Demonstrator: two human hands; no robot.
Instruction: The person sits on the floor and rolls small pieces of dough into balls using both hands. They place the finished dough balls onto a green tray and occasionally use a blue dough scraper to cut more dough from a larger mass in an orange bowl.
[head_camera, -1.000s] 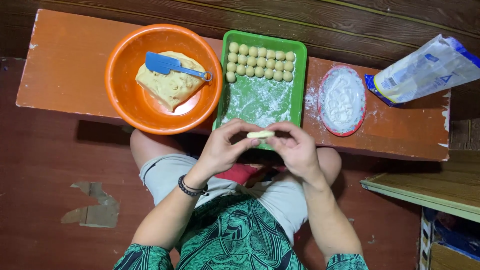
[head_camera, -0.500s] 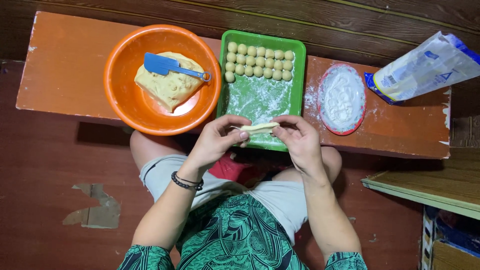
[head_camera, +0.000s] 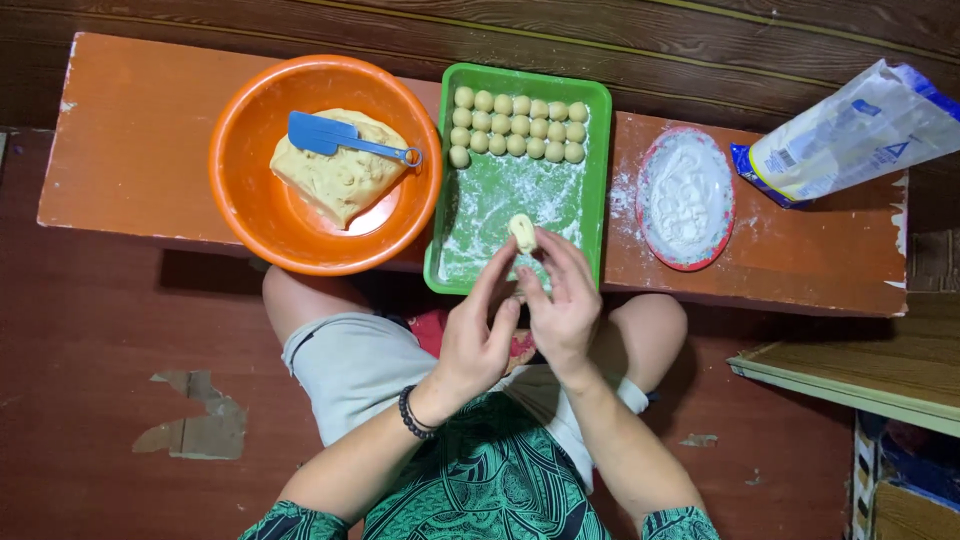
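Two hands meet over the green plastic tray's (head_camera: 596, 190) near edge: the right hand (head_camera: 566, 300) pinches a small pale dough piece (head_camera: 522, 232) upright at its fingertips, while the left hand (head_camera: 480, 335), fingers loosely curled, touches alongside, empty.

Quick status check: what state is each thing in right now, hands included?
left hand: open, fingers beside the right hand
right hand: fingertips pinching the dough piece
dough piece: small, held above the tray
green tray: floured, dough balls in rows at its far end
orange bowl: holds a dough lump with a blue scraper on it
red plate: covered in flour
flour bag: lying on its side
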